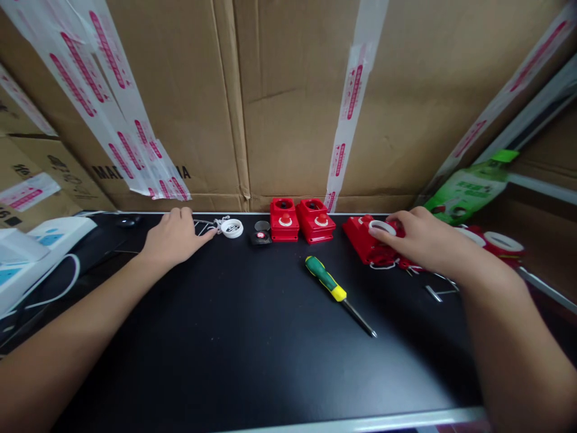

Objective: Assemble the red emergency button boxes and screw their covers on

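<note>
My left hand [174,237] rests on the black table [234,337], fingers curled loosely, fingertips touching thin wires beside a white ring [232,228]. My right hand [424,240] grips a red box part [367,243] with a white ring on top, fingers wrapped over it. Two red boxes with red buttons [284,219] [318,221] stand side by side at the back. A small black cap [261,236] lies left of them. A green and yellow screwdriver [336,291] lies between my hands, tip pointing to the front right.
Taped cardboard boxes [293,102] wall off the back of the table. White cartons [31,252] and a cable sit at the left. A green bag [469,189] and more red and white parts [500,243] lie at the right. Small metal pieces [435,293] lie by my right wrist.
</note>
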`<state>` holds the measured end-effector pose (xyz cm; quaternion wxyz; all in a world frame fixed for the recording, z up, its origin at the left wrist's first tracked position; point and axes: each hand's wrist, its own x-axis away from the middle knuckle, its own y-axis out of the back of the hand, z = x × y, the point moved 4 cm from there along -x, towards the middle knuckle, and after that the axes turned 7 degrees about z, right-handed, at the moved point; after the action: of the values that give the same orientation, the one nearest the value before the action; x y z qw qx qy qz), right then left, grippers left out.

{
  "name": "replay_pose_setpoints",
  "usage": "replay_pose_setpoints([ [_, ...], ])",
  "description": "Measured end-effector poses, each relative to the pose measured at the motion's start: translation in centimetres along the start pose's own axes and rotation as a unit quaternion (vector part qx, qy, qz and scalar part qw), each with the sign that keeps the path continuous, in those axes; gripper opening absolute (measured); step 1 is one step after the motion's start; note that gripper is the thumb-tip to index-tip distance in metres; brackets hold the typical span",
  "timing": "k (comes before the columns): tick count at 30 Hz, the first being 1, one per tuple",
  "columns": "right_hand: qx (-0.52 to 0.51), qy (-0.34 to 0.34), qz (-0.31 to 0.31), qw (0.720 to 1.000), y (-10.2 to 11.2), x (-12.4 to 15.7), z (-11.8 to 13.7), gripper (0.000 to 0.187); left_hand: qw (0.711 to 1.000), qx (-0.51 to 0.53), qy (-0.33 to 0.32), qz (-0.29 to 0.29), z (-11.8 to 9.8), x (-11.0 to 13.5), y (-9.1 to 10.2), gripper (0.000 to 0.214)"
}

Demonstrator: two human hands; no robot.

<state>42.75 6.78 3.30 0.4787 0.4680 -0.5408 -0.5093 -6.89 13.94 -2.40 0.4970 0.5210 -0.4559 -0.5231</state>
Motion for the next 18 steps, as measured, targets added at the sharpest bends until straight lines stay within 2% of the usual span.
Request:
replay_pose_setpoints([
  [2,0.022,-0.003,-0.025,0.999,-0.3,0.1,0.7,0.081,1.000,-0.008,-0.014,-0.027,-0.5,0.0,-0.1,0.083],
  [5,0.079,-0.005,-0.058,0.995,-1.0,0.1,1.9,0.088,0.998,-0.017,-0.047,-0.029,-0.8,-0.2,-0.4,0.065],
  [9,0.119,-0.018,-0.044,0.992,-1.9,-0.3,2.8,0.077,0.998,-0.022,-0.061,-0.022,-0.3,-0.6,-0.7,0.050],
  [14,0.107,-0.025,-0.044,0.993,-2.1,-0.7,3.1,0.069,0.997,-0.025,-0.067,-0.022,0.2,-0.9,-0.7,0.043],
  [18,0.070,-0.034,-0.052,0.996,-1.6,-0.2,3.5,0.070,0.997,-0.025,-0.070,-0.022,0.6,-1.1,-0.7,0.040],
])
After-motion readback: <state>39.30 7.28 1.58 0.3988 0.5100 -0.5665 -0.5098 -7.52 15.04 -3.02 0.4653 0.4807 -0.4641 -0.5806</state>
